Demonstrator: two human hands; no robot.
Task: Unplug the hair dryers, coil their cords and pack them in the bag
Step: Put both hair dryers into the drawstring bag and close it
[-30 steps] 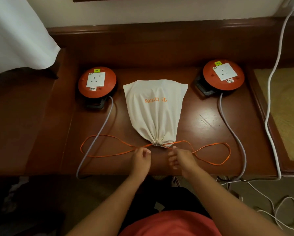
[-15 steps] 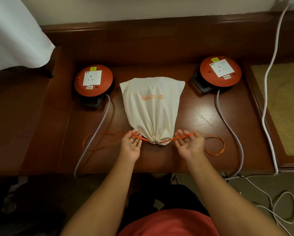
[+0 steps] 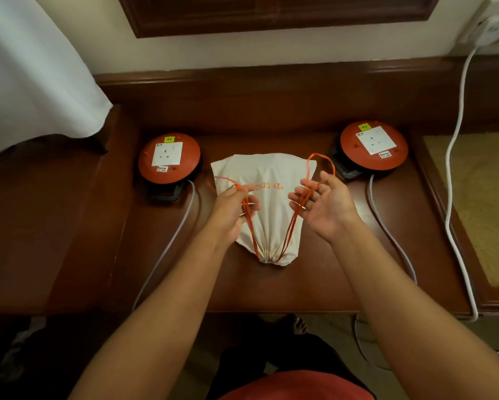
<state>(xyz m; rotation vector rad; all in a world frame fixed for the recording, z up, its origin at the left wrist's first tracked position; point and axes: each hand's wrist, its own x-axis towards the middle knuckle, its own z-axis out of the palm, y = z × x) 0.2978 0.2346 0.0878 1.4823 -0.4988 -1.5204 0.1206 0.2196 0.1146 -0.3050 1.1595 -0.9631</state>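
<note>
On desk (image 3: 271,287), bag (image 3: 267,215) cinched, contents hidden, print part-covered, left hand (image 3: 231,210) pinching drawstring (image 3: 249,223), right hand (image 3: 323,204) open, palm up, string draped across, socket reels (image 3: 169,158) flanking.

bag (image 3: 267,215) cinched on desk (image 3: 314,287) | my left grip (image 3: 233,206) pinches orange drawstring (image 3: 249,223) | right grip (image 3: 322,204) palm-up, loop draped over fingers (image 3: 300,197)
</note>
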